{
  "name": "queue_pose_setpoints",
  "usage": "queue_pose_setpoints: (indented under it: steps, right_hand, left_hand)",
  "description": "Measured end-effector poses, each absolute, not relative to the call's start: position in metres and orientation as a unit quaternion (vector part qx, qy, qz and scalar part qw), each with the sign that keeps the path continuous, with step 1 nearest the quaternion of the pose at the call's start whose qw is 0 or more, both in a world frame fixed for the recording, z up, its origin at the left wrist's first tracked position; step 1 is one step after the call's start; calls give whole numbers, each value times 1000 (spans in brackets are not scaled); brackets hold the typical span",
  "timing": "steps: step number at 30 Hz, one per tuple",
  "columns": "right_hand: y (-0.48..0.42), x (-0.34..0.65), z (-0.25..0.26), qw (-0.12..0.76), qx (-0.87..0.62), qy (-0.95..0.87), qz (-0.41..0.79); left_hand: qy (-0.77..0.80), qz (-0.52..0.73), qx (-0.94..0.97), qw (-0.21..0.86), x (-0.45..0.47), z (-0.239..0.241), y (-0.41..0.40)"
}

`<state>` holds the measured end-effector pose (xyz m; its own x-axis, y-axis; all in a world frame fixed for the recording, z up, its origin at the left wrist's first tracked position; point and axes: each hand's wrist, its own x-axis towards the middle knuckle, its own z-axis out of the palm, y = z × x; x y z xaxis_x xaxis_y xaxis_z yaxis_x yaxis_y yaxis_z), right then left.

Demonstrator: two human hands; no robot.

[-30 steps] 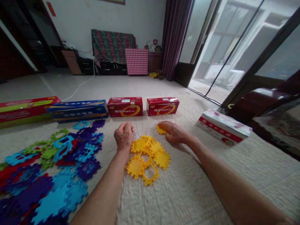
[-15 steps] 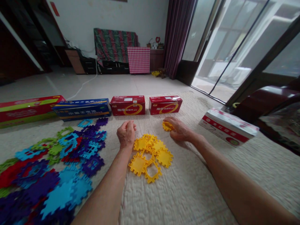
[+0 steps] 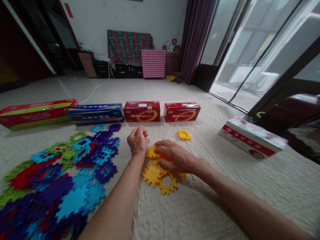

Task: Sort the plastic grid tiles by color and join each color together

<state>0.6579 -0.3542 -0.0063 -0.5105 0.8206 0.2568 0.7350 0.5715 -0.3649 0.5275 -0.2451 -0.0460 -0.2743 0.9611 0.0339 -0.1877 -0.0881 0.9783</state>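
Yellow tiles (image 3: pixel 153 173) lie heaped on the quilt (image 3: pixel 200 210), light, thin, toothed, likely best pinched by an edge. Right hand (image 3: pixel 175 159) rests on them, fingers spread; left hand (image 3: pixel 137 141) sits fisted just beside.

The single head view looks forward and down from close above the quilted mat (image 3: pixel 200 206), with the room's far wall across the upper frame.
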Motion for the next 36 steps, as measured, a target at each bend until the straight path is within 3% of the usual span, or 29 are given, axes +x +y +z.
queue_pose_setpoints:
  steps: [5, 12, 16, 22, 25, 36]
  right_hand:
    - [-352, 658, -11, 221, -445, -862, 96]
    - [-345, 679, -7, 353, -521, -770, 103]
    - [-341, 714, 7, 302, -603, -722, 151]
    - [-350, 742, 29, 84, -679, -699, 209]
    - [-354, 744, 33, 19, -698, -693, 181]
    - [-361, 729, 18, -8, -666, -734, 136]
  left_hand:
    - [489, 632, 381, 465, 528, -45, -245]
    - [484, 631, 395, 461, 527, -45, -246]
    - [478, 626, 410, 460, 527, -47, -247]
    - [479, 627, 413, 454, 528, -47, -247]
    - [478, 628, 412, 455, 529, -47, -247]
    - [483, 622, 424, 446, 528, -47, -248]
